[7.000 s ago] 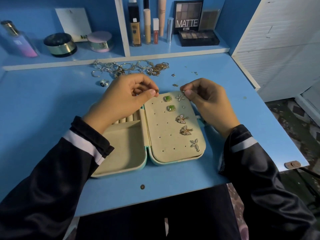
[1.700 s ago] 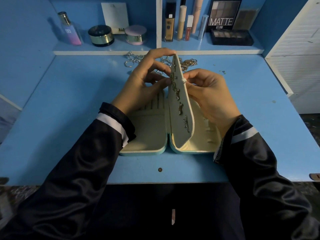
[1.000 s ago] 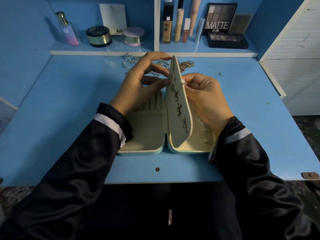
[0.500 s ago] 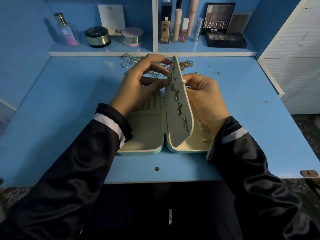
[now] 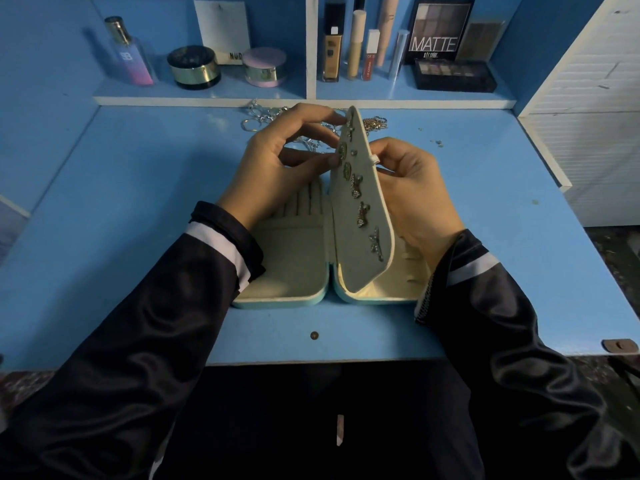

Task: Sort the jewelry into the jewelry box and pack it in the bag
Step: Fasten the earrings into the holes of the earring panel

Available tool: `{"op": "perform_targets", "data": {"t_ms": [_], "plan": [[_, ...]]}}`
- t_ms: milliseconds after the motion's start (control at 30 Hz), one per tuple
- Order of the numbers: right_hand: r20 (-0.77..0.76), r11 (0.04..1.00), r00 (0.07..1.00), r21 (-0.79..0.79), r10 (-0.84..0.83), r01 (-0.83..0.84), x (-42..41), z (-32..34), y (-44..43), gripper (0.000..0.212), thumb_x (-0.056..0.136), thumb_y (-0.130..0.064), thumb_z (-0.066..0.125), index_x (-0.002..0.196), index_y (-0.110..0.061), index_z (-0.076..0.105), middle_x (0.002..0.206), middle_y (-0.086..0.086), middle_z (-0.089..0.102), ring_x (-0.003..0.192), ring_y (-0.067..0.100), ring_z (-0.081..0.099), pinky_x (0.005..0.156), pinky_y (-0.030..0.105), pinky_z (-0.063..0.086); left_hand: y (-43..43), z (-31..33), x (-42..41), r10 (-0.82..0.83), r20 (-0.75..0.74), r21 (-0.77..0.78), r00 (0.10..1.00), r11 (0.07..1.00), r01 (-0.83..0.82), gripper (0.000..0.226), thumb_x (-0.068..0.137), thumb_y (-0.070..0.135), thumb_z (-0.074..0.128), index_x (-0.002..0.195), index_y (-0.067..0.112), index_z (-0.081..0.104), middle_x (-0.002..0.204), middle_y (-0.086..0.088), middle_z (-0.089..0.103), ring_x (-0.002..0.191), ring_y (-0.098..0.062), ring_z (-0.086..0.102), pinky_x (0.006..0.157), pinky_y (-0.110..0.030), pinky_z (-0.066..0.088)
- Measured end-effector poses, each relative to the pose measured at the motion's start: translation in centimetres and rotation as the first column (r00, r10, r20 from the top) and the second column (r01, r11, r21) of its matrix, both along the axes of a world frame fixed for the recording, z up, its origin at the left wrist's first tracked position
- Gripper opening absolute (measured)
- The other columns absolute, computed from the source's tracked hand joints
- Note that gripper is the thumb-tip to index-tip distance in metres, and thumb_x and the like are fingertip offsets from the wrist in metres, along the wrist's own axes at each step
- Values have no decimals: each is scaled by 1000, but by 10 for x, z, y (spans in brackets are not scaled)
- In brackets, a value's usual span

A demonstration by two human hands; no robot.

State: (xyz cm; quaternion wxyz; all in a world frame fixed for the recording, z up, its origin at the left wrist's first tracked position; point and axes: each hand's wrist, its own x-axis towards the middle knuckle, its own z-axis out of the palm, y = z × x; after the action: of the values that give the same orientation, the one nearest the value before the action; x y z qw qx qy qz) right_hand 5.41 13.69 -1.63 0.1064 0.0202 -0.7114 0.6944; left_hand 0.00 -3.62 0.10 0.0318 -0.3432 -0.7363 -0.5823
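Box (image 5: pixel 287 268) lies open flat on the blue worktop (image 5: pixel 138 209), its two cream-lined halves side by side. From the hinge between them a stiff panel (image 5: pixel 353 247) stands nearly upright, tilted slightly toward the right half. Earrings (image 5: pixel 363 214) are pinned in a line down the panel's left face, two green ones near the top and sparkly winged ones lower down.

The left hand (image 5: pixel 277 171) hovers above the box's left half, fingers curled: the index tip rests at the panel's top edge and the thumb tip presses its left face beside a green earring, so the hand holds the panel. The right hand (image 5: pixel 415 192) is over the right half, behind the panel, its thumb and forefinger pinching the panel at a small white tab on its edge.

Just behind the box lies a loose heap of rings and chains (image 5: pixel 263 117). In front of the box a small dark round spot (image 5: pixel 314 336) sits on the worktop. Farther behind the box a shelf (image 5: pixel 242 97) carries cosmetics and a palette (image 5: pixel 440 26) marked MATTE.
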Motion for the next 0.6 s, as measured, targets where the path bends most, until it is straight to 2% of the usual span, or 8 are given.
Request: {"op": "perform_targets", "data": {"t_ms": [167,267,500,600], "plan": [[-22,997,1000,75,-9,11,0,-1,2,5,88,-1,67,92,-2,67,88,9,70,75,11,68,72,27,57,1,-1,0,-5,2,-9,1000,1000,5,38,88,9,69,114,34,55,112,11,62,106,-2,63,80,-17,53],[-39,994,999,109,-9,13,-1,-2,3,13,89,-1,65,100,7,65,93,14,70,77,12,68,75,31,58,1,-1,0,-12,2,-12,1000,1000,12,38,89,10,69,115,33,55,114,10,62,107,-2,63,81,-17,54],[-79,991,997,134,-5,16,-2,-3,1,11,89,-1,66,99,4,67,86,9,70,72,10,67,69,26,55,0,-1,-1,-11,29,-11,1000,1000,12,41,87,4,70,114,31,56,111,11,62,105,-2,63,81,-17,53],[-76,992,997,127,6,3,-3,-3,1,8,88,-3,68,96,-2,68,87,8,72,76,15,69,73,31,57,-1,0,-1,-3,37,-6,999,1000,3,42,86,4,71,113,32,55,115,14,61,104,-2,64,80,-18,54]]}}
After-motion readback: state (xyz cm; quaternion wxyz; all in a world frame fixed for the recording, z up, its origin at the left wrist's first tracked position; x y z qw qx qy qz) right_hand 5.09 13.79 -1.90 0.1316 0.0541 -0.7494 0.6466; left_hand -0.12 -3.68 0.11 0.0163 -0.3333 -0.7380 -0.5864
